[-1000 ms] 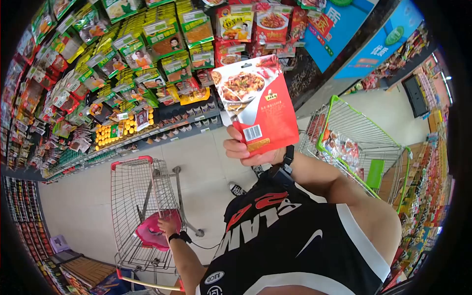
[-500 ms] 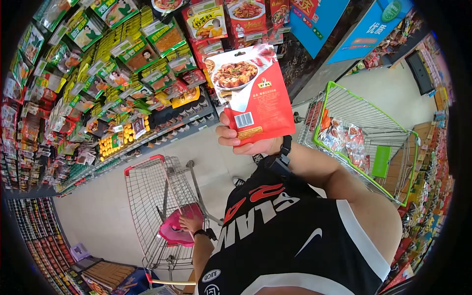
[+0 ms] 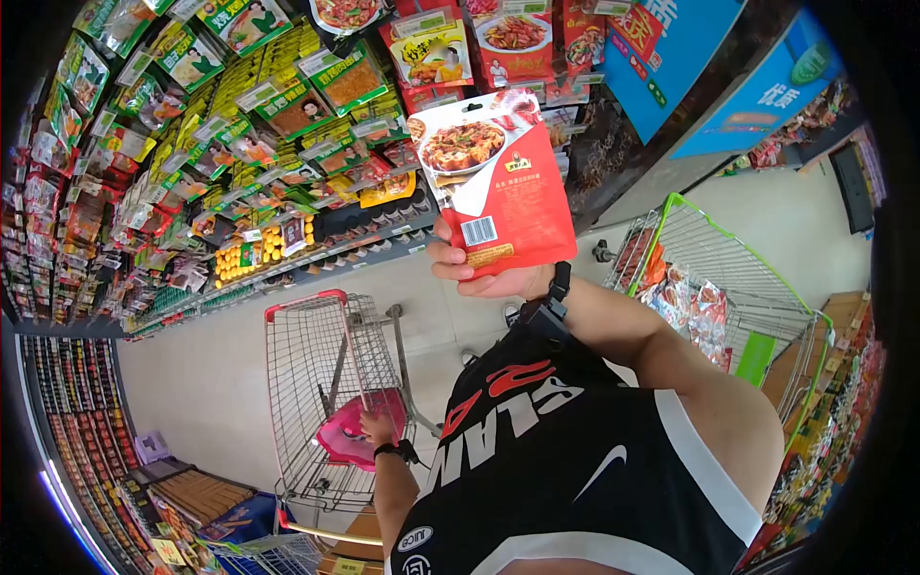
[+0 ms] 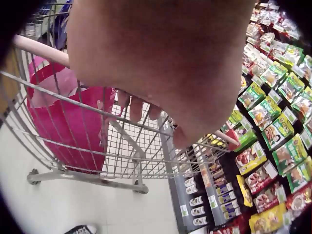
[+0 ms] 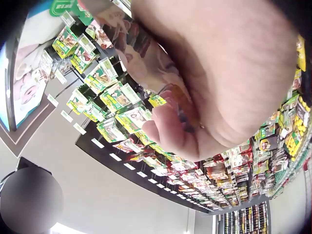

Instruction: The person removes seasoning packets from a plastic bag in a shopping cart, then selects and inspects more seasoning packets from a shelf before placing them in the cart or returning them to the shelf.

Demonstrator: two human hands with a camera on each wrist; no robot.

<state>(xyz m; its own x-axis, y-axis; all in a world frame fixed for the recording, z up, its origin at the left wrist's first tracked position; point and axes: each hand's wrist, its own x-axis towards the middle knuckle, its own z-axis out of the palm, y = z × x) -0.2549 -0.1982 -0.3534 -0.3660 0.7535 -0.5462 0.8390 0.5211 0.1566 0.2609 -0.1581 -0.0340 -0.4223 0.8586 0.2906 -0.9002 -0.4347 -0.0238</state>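
Note:
My right hand [image 3: 470,273] holds up a red and white food pouch [image 3: 522,206] by its lower part. The pouch's back faces me, with a dish picture, small print and a barcode. In the right wrist view the curled fingers [image 5: 168,129] press against the pouch's shiny side. My left hand [image 3: 383,428] is down at the red-cornered shopping cart [image 3: 311,359]. From the left wrist view, its fingers curl over the cart's top rail [image 4: 41,49], and the palm hides the rail's middle. A bright pink bag-like thing [image 4: 73,131] is in the cart beside this hand.
Hanging snack packets [image 3: 278,105] fill the shelf ahead and to the left. A green-edged cart [image 3: 757,268] with packets inside stands on the right. Blue signboards [image 3: 671,48] are beyond it. Another cart [image 3: 273,556] shows at the lower left, near brown boxes.
The view has shifted, and the red-cornered cart with my left hand appears farther right. The pouch is slightly lower in view, still in my right hand.

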